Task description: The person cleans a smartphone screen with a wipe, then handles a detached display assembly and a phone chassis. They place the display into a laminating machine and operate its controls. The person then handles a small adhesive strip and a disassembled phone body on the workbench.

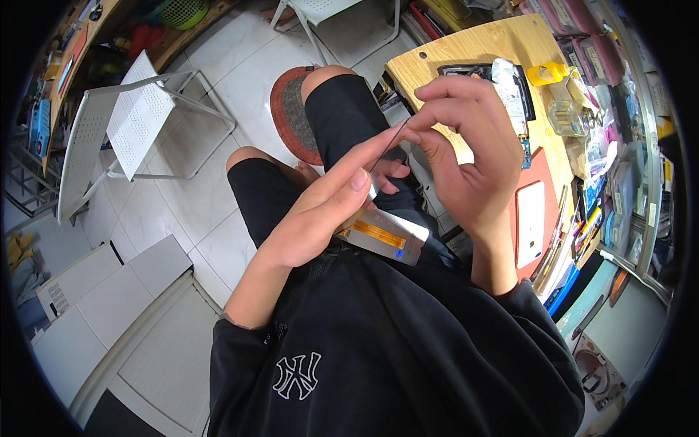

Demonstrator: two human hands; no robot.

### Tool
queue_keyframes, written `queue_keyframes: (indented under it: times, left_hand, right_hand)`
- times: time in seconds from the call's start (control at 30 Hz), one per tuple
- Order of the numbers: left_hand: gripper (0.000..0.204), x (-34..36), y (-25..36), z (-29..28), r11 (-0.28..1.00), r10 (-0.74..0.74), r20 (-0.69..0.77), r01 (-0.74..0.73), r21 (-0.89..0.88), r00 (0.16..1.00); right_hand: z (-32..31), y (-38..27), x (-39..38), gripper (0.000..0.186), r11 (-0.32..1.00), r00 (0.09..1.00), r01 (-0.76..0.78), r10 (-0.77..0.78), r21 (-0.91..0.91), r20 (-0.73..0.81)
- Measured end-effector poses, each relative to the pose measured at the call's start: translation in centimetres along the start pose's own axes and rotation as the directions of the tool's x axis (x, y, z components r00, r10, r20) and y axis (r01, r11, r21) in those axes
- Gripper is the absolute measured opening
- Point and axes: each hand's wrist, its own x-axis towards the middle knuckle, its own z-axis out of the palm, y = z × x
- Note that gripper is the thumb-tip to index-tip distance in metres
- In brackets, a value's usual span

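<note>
Between my thumb and forefinger, my right hand [473, 160] pinches the upper end of a thin dark-edged piece [389, 142], seen nearly edge-on. My left hand [328, 207] lies along its lower part, fingers closed around it. Just below my left hand, over my lap, is a silver rectangular metal part [404, 231] bearing an orange strip [375, 233] and a small blue tab; whether my fingers touch it is hidden.
A wooden desk [466, 40] at right holds a red mat [526, 264], white phone [530, 218], yellow bottle [546, 73], containers and tools. A white folding chair [138, 116] stands left, another at top. A round stool [287, 116] is beyond my knees; shelves line both sides.
</note>
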Motion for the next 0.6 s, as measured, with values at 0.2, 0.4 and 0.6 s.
queue_keyframes:
  times: [0.2, 0.4, 0.6]
  left_hand:
    - [0.079, -0.1, 0.6, 0.2, 0.995, 0.076, -0.005, -0.075, 0.07, 0.997]
    - [0.076, -0.3, 1.3, 0.3, 0.986, 0.082, -0.009, -0.08, 0.148, 0.997]
    - [0.065, -0.5, 1.8, 0.2, 0.996, 0.057, 0.014, -0.058, 0.072, 0.998]
  right_hand:
    - [0.0, 0.0, -0.1, 0.016, 0.998, 0.998, -0.054, 0.054, 0.009, 0.031]
    - [0.4, 0.3, -0.1, 0.021, 1.0, 1.0, 0.0, 0.0, 0.01, -0.002]
    - [0.7, 0.5, -0.5, 0.014, 0.999, 0.999, -0.039, 0.039, 0.018, -0.003]
